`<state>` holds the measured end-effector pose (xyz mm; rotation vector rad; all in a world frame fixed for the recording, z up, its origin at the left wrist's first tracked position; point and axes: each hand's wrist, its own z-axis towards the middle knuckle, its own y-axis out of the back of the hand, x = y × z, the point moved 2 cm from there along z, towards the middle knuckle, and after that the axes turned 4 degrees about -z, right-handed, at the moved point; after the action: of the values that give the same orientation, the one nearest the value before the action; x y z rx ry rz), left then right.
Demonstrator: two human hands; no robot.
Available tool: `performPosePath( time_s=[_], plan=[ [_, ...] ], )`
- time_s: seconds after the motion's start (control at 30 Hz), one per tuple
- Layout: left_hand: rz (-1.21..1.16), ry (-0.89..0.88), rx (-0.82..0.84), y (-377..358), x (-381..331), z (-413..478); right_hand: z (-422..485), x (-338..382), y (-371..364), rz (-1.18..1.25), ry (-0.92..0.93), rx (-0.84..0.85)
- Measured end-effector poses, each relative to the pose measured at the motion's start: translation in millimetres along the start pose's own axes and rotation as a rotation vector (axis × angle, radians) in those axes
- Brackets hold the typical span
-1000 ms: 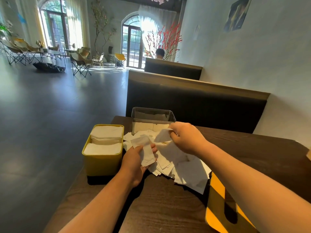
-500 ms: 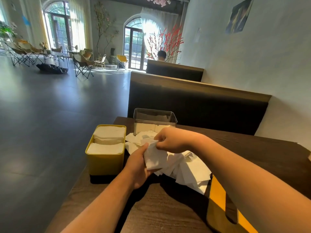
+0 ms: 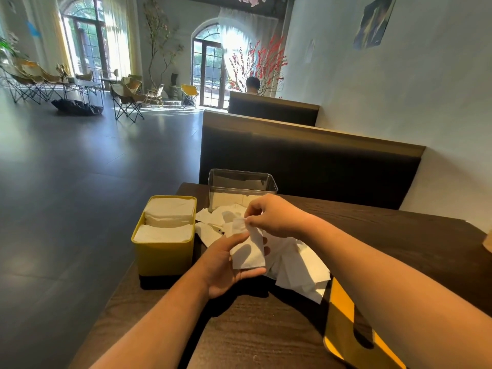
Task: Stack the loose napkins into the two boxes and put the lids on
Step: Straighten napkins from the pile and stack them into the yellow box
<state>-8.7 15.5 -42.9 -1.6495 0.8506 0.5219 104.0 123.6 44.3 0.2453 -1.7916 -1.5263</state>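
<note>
— What does each hand have?

— The left hand (image 3: pixel 226 265) lies palm up just above the surface (image 3: pixel 266 339), its grip pressed onto a folded napkin (image 3: pixel 246 253): thumb on top at the left edge, fingers under the sheet, their tips showing past its right and lower edges. The right hand (image 3: pixel 274 215) reaches in from the right, and its grip pinches the top corner of that same napkin between thumb and forefinger, the other fingers curled loosely above.

— So both hands are on one sheet?

— Yes. It runs from the right-hand pinch down across the left palm.

— And the rest of the paper?

— The loose napkins (image 3: pixel 298 267) lie in an untidy heap on the surface, right behind and beside the left hand, spreading toward the right forearm and back toward the far box.

— Where are the boxes?

— The yellow box (image 3: pixel 163 258) stands near the left edge of the surface, just left of the left hand, open, with white napkins stacked inside almost to the rim. The clear box (image 3: pixel 241 182) stands farther back, beyond the right hand, open too, with a low layer of napkins in the bottom.

— Any lids?

— A yellow lid (image 3: pixel 343 328) with a dark slot lies flat at the near right, partly under the right forearm. The other cannot be seen.
</note>
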Motion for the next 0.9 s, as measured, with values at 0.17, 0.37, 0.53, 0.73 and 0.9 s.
performPosePath(
  time_s=[0.17, 0.37, 0.53, 0.73, 0.9],
  plan=[
    [-0.02, 0.018, 0.044, 0, -1, -2, 0, 4, -3, 0.114, -0.037, -0.009],
    [0.0, -0.054, -0.027, -2, -4, -2, -4, 0, 10, 0.077, -0.039, -0.144],
    [0.044, -0.13, -0.256, 7, -5, 10, -18, -39, 26, -0.246, -0.237, -0.084],
    [0.172, -0.144, -0.339, 3, -4, 9, -24, -55, 21, -0.331, -0.378, -0.074],
    [0.202, -0.13, -0.349, 5, -2, 8, -23, -46, 12, -0.365, -0.415, -0.083]
  ],
)
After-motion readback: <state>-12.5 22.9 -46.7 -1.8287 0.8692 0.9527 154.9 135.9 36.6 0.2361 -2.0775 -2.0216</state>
